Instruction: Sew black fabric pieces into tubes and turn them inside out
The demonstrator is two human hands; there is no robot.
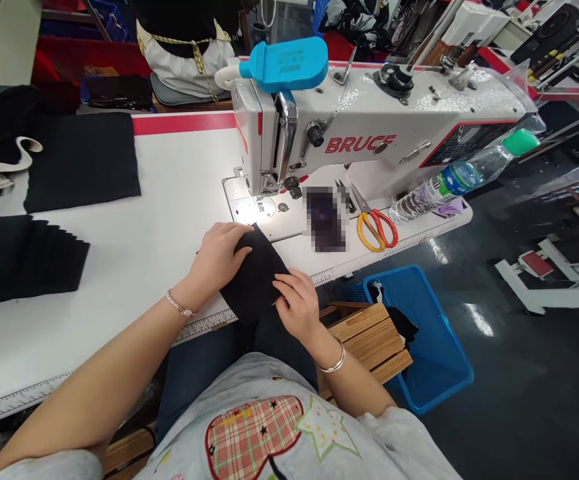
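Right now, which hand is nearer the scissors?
Right. The right hand, at the black cloth's right edge, is left of the scissors and closer to the wearer; the left hand, at the cloth's left edge, is farther left of them.

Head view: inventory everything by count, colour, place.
Table: one, white, left and middle
Sewing machine: one, white, on table
Attachment: one, blue, atop machine
Scissors: one pair, yellow and red, before machine
Pixelated item: one, dark, left of scissors
Bottle: one, clear, green-capped, right of scissors
Bin: one, blue, floor at right
Wooden slats: several, brown, beside bin
Cloth stack: one, black, table's left
Flat cloth: one, black, beyond stack
Other things: uncounted, mixed colours, mostly background
Handled cloth: one, black, table's front edge
Left grip: one, bare, on handled cloth's left
Right grip: one, bare, on handled cloth's right
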